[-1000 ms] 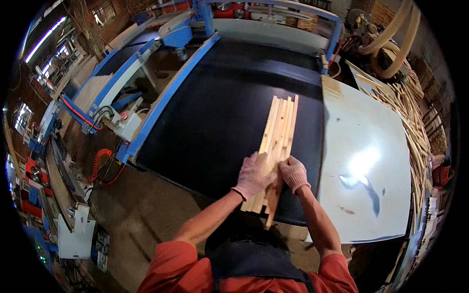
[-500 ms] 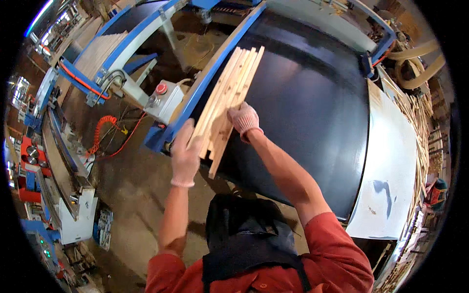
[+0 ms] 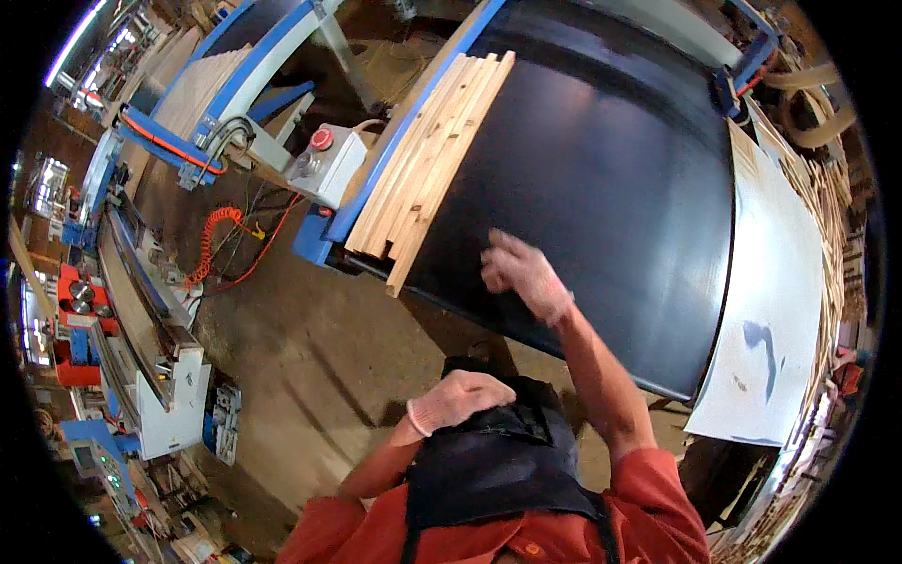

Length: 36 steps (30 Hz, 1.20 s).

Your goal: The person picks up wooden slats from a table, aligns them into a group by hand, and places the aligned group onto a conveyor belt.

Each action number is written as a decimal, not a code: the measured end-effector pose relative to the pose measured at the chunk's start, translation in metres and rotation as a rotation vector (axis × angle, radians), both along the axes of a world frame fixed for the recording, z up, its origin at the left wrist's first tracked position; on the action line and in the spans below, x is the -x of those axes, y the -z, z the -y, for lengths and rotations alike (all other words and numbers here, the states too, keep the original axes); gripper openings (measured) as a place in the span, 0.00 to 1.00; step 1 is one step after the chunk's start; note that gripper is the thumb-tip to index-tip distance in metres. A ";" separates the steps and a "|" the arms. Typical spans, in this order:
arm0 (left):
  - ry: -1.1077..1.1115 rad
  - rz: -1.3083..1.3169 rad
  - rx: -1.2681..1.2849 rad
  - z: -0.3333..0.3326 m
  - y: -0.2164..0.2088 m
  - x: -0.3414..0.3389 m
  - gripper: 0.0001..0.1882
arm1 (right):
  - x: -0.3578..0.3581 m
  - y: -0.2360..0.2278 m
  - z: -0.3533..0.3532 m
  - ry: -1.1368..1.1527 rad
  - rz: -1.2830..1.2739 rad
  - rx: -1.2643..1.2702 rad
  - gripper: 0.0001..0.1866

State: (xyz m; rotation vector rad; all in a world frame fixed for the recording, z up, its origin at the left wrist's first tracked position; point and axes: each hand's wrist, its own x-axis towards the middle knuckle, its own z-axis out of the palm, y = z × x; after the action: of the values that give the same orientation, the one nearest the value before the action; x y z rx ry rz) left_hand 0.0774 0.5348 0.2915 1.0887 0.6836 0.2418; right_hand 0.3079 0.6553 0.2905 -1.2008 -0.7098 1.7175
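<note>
A bundle of light wooden slats lies along the left edge of a wide black conveyor belt, its near end sticking out past the belt's front corner. My right hand, gloved and blurred, hovers over the belt just right of the slats, fingers spread, holding nothing. My left hand, also gloved, is drawn back against my dark apron, empty, fingers curled loosely.
A blue machine frame edges the belt, with a grey control box and red button beside it. An orange coiled cable hangs over the concrete floor. A pale sheet lies right of the belt, with wooden strips beyond.
Both hands carried the slats from the middle of the belt to its left edge and let go. The left hand pulled back to my apron; the right hand lifted off.
</note>
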 end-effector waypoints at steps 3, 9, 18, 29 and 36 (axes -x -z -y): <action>0.344 0.078 0.016 -0.013 -0.016 -0.039 0.14 | -0.042 0.015 0.113 -0.060 -0.008 -0.036 0.26; 0.860 0.131 -0.130 -0.018 -0.048 -0.156 0.16 | -0.084 0.015 0.341 0.105 0.433 0.470 0.30; 1.374 0.135 -0.171 0.166 -0.039 -0.345 0.21 | -0.054 0.118 0.622 1.016 0.584 0.510 0.31; 1.895 0.074 -0.169 0.421 -0.019 -0.465 0.23 | 0.033 0.187 0.770 2.043 -0.612 -0.019 0.21; 1.875 -0.095 -0.032 0.544 0.035 -0.575 0.26 | -0.006 0.225 0.852 1.586 0.479 0.844 0.10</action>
State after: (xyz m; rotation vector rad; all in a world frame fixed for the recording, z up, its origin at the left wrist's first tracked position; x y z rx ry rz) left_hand 0.6527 -0.0092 0.2565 1.3573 -0.4506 -1.4012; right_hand 0.3136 -0.1964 0.0659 -1.9107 0.7719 0.2724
